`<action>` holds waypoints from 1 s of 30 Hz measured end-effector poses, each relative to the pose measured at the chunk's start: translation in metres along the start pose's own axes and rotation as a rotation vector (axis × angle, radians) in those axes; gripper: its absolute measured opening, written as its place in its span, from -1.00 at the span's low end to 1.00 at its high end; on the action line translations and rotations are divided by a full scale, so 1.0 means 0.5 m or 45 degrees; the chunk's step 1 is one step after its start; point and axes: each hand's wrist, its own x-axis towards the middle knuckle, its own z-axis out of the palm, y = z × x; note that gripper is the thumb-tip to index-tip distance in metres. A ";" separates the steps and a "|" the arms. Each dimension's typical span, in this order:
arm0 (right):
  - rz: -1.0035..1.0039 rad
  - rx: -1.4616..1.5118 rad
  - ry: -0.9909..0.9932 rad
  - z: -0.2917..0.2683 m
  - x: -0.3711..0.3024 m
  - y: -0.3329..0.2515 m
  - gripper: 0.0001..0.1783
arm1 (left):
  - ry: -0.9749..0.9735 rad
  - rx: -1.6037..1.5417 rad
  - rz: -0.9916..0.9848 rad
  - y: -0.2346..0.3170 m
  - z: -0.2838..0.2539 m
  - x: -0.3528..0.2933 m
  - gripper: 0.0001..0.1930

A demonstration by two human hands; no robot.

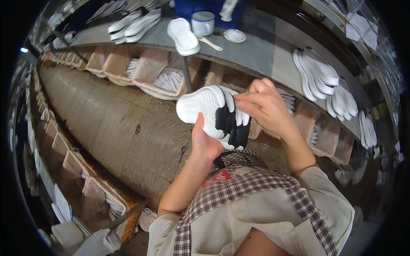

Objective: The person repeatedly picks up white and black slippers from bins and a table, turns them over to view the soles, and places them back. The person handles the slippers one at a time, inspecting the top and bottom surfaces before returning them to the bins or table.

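My left hand (207, 141) grips a stack of white shoe soles (198, 104) in front of my apron, its thumb on the top sole and its fingers hidden beneath. Black sections (226, 123) cover the end of the stack nearer my body. My right hand (269, 109) is closed, thumb and forefinger pinched at the right edge of the stacked soles. Its fingertips meet a white sole edge there; exactly what lies between them is partly hidden.
A grey bench (256, 51) ahead bears a loose white sole (183, 36), a white mug (203, 23), a brush (210, 43), a small dish (234, 36) and more soles (316, 72). Cloth-lined bins (149, 70) run below it. Another bin row (92, 192) stands left, beyond the floor.
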 end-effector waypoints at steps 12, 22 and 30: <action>-0.035 1.094 -0.142 0.109 0.096 -0.055 -0.71 | -0.104 -0.177 0.254 0.031 -0.038 -0.077 -0.37; -0.085 1.088 -0.185 0.105 0.114 -0.076 -0.69 | -0.163 -0.212 0.276 0.023 -0.044 -0.095 -0.34; -0.091 1.067 -0.230 0.095 0.108 -0.075 -0.63 | -0.168 -0.207 0.371 0.016 -0.021 -0.106 -0.39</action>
